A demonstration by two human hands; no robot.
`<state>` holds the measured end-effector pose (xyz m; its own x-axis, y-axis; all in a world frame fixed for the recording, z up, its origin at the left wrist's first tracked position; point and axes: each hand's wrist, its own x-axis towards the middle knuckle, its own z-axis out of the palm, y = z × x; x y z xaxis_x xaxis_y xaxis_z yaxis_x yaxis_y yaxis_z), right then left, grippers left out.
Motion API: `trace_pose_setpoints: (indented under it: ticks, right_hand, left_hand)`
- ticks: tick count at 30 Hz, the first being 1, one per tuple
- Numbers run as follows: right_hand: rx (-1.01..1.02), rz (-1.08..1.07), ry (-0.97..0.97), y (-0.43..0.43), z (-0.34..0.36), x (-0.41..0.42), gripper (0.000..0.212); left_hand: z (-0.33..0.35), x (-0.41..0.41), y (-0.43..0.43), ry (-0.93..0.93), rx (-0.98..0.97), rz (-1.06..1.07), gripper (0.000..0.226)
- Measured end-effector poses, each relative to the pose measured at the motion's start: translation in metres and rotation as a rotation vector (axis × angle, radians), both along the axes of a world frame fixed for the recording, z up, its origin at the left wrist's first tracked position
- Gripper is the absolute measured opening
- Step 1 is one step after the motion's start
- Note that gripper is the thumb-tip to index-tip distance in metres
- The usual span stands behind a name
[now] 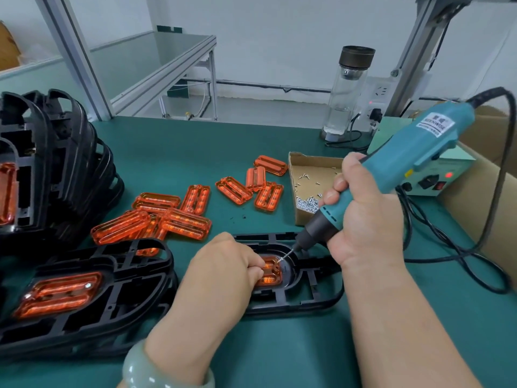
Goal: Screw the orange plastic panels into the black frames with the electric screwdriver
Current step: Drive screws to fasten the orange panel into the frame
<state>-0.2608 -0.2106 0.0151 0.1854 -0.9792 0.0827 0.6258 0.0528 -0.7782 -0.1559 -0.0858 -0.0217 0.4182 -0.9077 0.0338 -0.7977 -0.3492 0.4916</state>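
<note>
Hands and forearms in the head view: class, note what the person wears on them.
Nothing covers the left hand or the right hand: no gloves, no rings in view, and no sleeves on either forearm. The left wrist carries a smooth, rounded, pale green bangle, translucent like jade.

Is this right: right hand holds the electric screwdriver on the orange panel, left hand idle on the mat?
No: head view shows the left hand holding the orange panel down in the black frame, not idle. The right hand holds the electric screwdriver on it.
</note>
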Motion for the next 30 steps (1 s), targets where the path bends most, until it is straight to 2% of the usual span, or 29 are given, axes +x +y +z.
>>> trace_pose_setpoints:
  ticks: [6,17,26,30]
  right_hand:
    - [-0.087,-0.017,0.067,0.003,0.001,0.0,0.013]
    - [-0.238,0.0,0.149,0.014,0.002,0.005,0.011]
    - [-0.437,0.239,0.201,0.022,0.003,0.012,0.013]
    - [-0.439,0.287,0.204,0.021,0.005,0.016,0.014]
  left_hand:
    - [-0.001,-0.001,0.0,-0.005,0.001,0.012,0.031]
    - [-0.002,-0.002,0.0,0.023,-0.032,0.026,0.014]
    - [-0.001,-0.005,-0.001,-0.006,-0.024,0.029,0.015]
    - [0.002,-0.007,-0.002,-0.03,-0.052,0.043,0.016]
